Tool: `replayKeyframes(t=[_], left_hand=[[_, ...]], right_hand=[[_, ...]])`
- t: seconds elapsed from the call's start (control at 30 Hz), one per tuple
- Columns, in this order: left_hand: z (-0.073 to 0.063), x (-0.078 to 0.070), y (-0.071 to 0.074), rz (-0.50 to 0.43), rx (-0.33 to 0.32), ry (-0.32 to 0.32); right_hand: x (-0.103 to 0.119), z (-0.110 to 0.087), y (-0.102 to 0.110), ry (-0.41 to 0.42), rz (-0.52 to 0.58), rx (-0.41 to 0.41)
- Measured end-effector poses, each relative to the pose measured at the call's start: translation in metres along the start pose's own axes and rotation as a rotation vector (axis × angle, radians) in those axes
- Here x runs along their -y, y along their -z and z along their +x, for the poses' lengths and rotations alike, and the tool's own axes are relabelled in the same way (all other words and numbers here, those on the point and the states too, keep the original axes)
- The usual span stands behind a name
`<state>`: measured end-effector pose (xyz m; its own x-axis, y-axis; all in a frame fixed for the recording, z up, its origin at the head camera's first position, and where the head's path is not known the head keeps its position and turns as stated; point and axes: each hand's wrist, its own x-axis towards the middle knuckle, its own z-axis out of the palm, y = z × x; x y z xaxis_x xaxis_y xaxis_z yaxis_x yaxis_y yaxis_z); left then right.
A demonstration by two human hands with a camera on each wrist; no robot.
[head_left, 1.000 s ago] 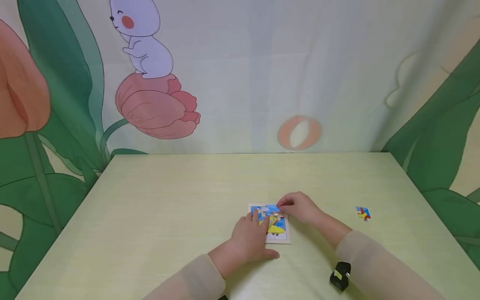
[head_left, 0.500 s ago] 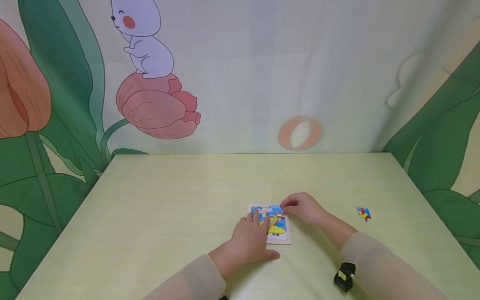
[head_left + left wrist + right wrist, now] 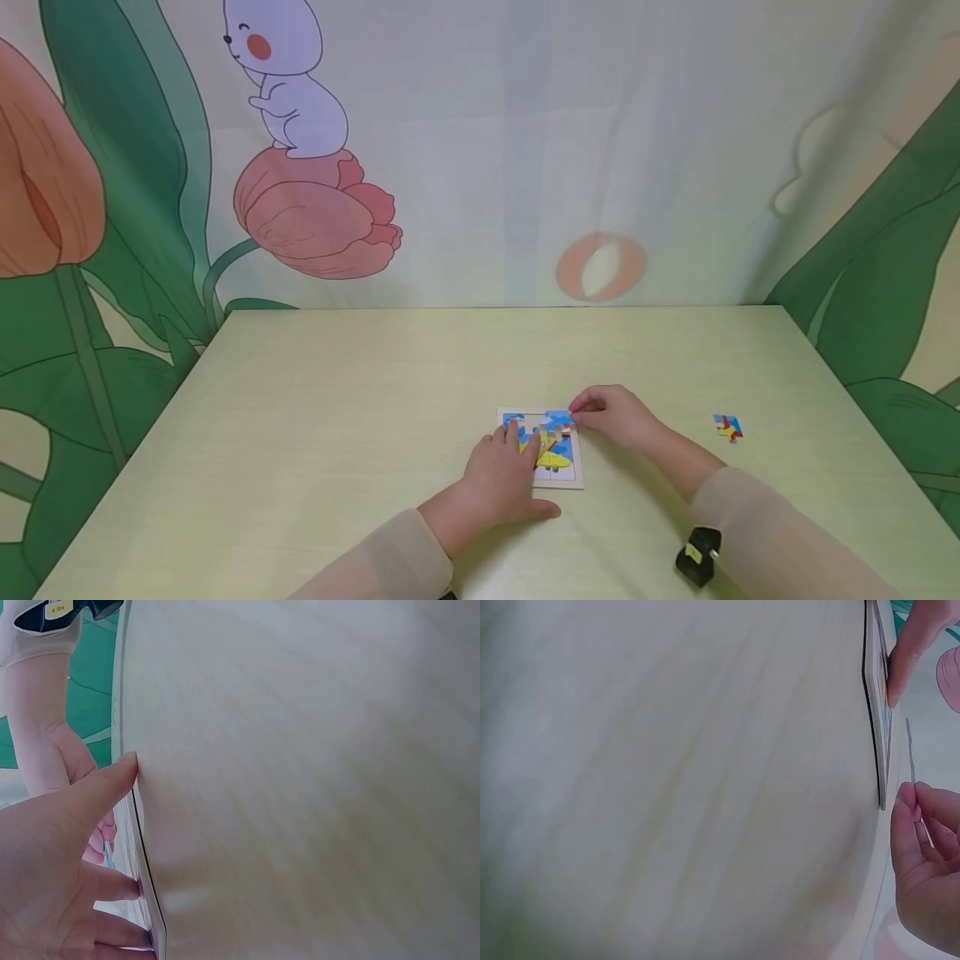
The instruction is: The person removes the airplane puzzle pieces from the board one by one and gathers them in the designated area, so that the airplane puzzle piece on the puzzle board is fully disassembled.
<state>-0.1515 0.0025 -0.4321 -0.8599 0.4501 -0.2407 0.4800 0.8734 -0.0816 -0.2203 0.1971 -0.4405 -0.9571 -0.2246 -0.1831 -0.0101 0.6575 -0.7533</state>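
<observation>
A small square jigsaw puzzle board [image 3: 578, 457] with a pale rim lies on the table, showing a yellow aeroplane on blue. My left hand [image 3: 498, 479] rests on its left part, fingers straight and thumb out toward the near side, hiding some of the picture. At the board's far right corner, my right hand [image 3: 611, 415] pinches a blue-and-white puzzle piece [image 3: 558, 417] between thumb and fingertips. In the right wrist view that puzzle piece [image 3: 910, 754] appears edge-on as a thin strip, raised above the board.
Another puzzle piece [image 3: 727, 427], blue, red and yellow, lies on the table [image 3: 337, 400] to the right of my right hand. Behind the table's far edge hangs a printed curtain [image 3: 465, 167]. A black wrist camera [image 3: 698, 556] sits below my right sleeve.
My right hand has shifted slightly to the right, carrying the pinched puzzle piece toward the board's far right corner. The left hand stays in place on the board.
</observation>
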Motion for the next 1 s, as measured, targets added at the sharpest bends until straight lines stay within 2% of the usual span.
replayKeyframes(t=[0.33,1.0], left_hand=[[-0.001,0.0,0.001,0.023,0.009,-0.003],[-0.001,0.001,0.002,0.036,0.012,-0.004]], right_hand=[[-0.007,-0.003,0.005,0.03,0.025,-0.005],[-0.018,-0.01,0.021,-0.033,0.033,-0.007]])
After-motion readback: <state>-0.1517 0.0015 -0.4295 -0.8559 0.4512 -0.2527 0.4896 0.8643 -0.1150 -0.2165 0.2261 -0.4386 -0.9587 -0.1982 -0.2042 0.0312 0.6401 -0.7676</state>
